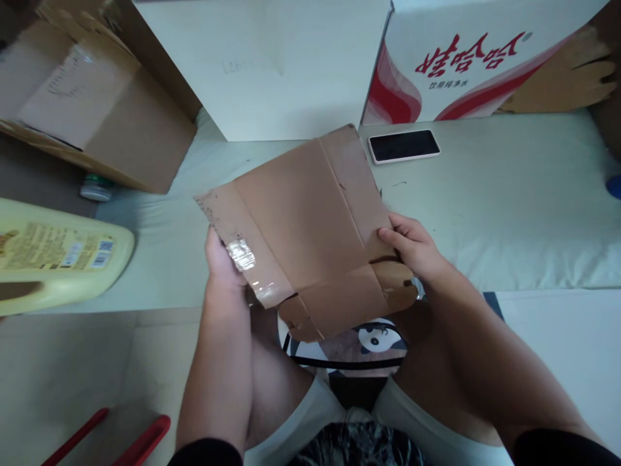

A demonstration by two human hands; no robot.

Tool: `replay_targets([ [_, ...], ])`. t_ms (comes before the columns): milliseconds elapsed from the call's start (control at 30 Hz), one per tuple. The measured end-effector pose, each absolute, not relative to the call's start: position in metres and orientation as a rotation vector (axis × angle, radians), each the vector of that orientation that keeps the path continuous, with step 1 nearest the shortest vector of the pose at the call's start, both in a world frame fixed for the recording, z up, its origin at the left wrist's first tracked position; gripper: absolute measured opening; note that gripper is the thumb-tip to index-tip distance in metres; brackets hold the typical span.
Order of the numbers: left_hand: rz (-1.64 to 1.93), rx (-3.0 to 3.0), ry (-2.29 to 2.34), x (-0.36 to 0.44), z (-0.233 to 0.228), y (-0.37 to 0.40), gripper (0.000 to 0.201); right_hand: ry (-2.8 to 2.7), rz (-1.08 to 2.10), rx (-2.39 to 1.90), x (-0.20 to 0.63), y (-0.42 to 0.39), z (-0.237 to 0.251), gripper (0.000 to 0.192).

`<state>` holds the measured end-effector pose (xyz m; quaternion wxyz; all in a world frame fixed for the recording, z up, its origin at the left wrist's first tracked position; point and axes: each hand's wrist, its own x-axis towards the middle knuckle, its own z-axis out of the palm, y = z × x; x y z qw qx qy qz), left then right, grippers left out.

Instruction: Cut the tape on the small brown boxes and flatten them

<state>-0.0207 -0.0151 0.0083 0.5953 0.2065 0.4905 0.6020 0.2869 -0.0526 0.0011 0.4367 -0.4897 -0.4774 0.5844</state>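
A flattened piece of brown cardboard (pixel 295 220) with creased flaps is held up in front of me, tilted over my lap. My left hand (pixel 220 255) grips its left edge, the fingers hidden behind it. Near that hand, shiny clear tape (pixel 241 254) sticks to the cardboard. At the right edge, my right hand (pixel 410 239) pinches the sheet, thumb on top and fingers beneath. Rounded tabs stick out at the lower end of the sheet. Beneath it, a bag or mat with a cartoon print (pixel 373 340) shows between my legs.
A phone (pixel 404 147) lies on the pale green cloth (pixel 509 207), by a white carton with red lettering (pixel 466 71). To the left stand an open cardboard box (pixel 140 123) and a yellow jug (pixel 68 252). Red handles (pixel 140 443) show at lower left, above the tiled floor.
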Motion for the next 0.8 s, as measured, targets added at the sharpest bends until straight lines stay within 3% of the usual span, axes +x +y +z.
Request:
replay_targets([
  [133, 1.389, 0.536, 1.076, -0.019, 0.013, -0.014, 0.077, -1.105, 1.454, -1.238, 0.284, -0.054, 0.003, 0.027],
  [300, 1.406, 0.617, 1.269, -0.021, 0.007, -0.014, 0.047, -1.106, 1.423, -1.261, 0.286, -0.054, 0.003, 0.031],
  [567, 1.675, 0.466, 1.159, -0.031, 0.003, 0.0, 0.041, -0.98, 1.459, -1.056, 0.299, -0.053, -0.001, 0.053],
  [700, 1.679, 0.401, 1.159, -0.027, 0.002, 0.003, 0.026, -1.002, 1.482, -1.043, 0.29, -0.056, -0.006, 0.047],
  [800, 1.673, 0.46, 1.19, -0.028, -0.002, 0.003, 0.026, -1.083, 1.461, -1.078, 0.285, -0.056, -0.01, 0.046],
])
